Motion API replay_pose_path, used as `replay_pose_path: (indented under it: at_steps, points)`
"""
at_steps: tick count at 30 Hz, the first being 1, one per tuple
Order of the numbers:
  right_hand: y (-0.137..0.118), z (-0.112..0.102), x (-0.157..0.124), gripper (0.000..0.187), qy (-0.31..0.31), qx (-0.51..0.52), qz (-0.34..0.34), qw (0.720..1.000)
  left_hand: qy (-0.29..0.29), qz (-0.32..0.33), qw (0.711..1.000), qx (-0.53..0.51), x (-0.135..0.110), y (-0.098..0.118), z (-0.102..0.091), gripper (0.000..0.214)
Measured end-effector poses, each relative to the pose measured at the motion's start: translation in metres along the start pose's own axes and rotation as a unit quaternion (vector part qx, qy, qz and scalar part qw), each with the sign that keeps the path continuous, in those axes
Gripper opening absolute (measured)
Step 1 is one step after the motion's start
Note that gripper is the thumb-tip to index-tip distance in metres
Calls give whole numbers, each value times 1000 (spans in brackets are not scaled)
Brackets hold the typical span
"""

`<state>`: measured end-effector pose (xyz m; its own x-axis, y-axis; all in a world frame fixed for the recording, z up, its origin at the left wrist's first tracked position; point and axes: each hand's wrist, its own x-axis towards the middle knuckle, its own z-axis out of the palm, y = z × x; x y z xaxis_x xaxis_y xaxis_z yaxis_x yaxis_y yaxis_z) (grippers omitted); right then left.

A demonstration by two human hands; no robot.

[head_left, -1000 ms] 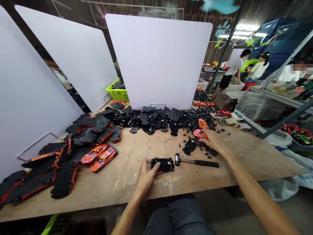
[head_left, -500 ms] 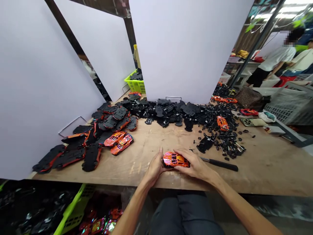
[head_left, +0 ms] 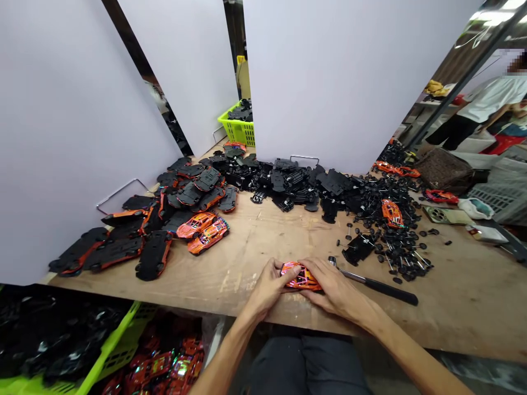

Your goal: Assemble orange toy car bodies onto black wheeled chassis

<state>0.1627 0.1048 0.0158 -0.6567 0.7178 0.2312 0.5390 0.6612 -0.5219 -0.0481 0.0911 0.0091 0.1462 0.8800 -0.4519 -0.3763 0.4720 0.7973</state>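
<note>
Between my two hands, low over the front of the wooden table (head_left: 263, 241), is an orange toy car (head_left: 302, 278), roof up. My left hand (head_left: 269, 285) grips its left end, thumb lying over the top. Around its right end my right hand (head_left: 329, 282) is closed, with fingers along both long sides. Just right of that hand lies a hammer (head_left: 387, 289) with a black handle; its head shows beyond my fingers. Two orange toy cars (head_left: 208, 235) rest side by side to the left. The car's underside is hidden.
Upturned cars with black undersides (head_left: 154, 255) are heaped at left. Black chassis plates (head_left: 284, 184) line the back, and wheels on axles (head_left: 405, 258) are piled at right. A green crate (head_left: 239, 131) stands behind. Below the table's edge are red car bodies (head_left: 164, 367). A person (head_left: 481, 104) stands far right.
My left thumb has moved onto the car's top, and the fingers have closed in on it. The view has shifted, showing more of the hammer head.
</note>
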Motion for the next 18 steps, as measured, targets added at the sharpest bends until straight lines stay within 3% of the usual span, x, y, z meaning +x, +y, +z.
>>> replay_pose_path:
  at_steps: [4, 10, 15, 18]
  points:
    - [1, 20, -8, 64, 9, -61, 35, 997, 3, 10, 1000, 13, -2, -3, -1, 59]
    - [1, 51, -14, 72, 41, -163, 63, 984, 70, 47, 996, 38, 6, -18, 2, 60]
    - [-11, 15, -12, 63, 16, -74, 62, 995, 56, 81, 995, 32, -6, -13, 3, 59]
    - [-21, -7, -24, 54, 78, 74, 130, 986, -41, 106, 992, 53, -24, -7, -3, 52]
